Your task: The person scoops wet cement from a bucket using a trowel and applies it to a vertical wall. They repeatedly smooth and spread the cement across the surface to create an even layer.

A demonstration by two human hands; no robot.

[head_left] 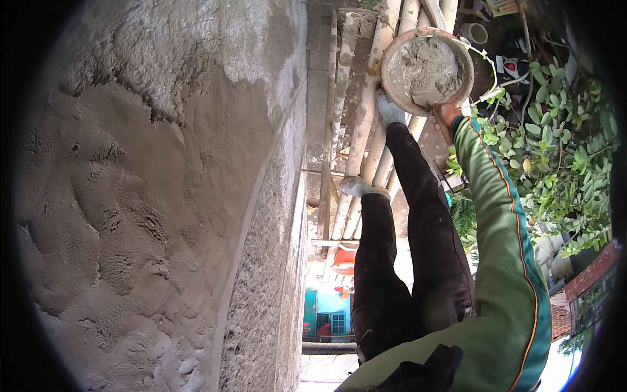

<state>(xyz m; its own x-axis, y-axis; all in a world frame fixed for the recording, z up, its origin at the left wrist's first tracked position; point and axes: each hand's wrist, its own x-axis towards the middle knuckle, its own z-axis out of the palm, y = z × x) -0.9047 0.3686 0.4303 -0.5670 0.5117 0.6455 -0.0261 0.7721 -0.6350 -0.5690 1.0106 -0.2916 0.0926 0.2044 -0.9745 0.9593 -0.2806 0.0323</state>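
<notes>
My right hand [447, 119], at the end of a green sleeve, is at the near rim of a round bucket [388, 83]. Its fingers are curled closed; whether they grip the rim or a tool's handle is hidden. Wet grey mortar [428, 68] lies inside the bucket, uneven on top. A white handle [486, 62] hangs out over the bucket's right side. My left hand is out of view. On the left rises a wall with a broad coat of wet brown-grey plaster [130, 176], lumpy in places and smoother toward its right edge.
My feet [366, 188] stand on bamboo poles [361, 140] laid as a narrow walkway beside the wall. Rough pale wall [176, 39] shows above the plaster coat. Leafy branches [542, 150] crowd the right side. Ground and a building with blue parts [333, 304] appear far below.
</notes>
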